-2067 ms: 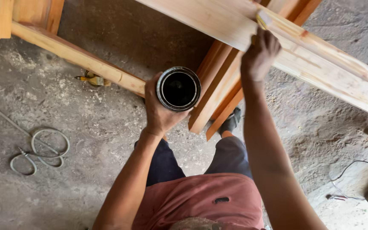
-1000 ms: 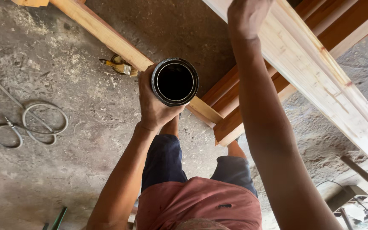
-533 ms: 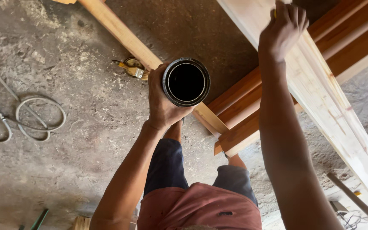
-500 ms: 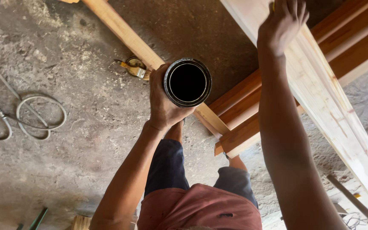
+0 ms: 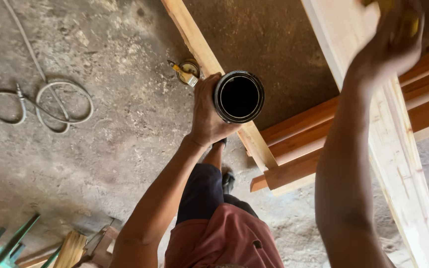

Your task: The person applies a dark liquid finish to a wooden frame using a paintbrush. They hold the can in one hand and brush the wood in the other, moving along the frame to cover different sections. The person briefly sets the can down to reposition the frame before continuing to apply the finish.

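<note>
Tin can (image 5: 239, 96), open mouth upward, clasped in left hand (image 5: 208, 115); right hand (image 5: 391, 42), closed on yellow object, presses pale plank (image 5: 373, 124) running lengthwise to its right.

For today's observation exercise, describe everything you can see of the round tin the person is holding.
The tin is a round open can seen from straight above. Its rim looks like dark metal with lighter worn patches, and the inside is black, so any contents cannot be made out. No lid shows. It is held upright above the concrete floor, beside a pale wooden plank. The left hand wraps its side, fingers curled round the wall. Nothing else touches it.
</note>
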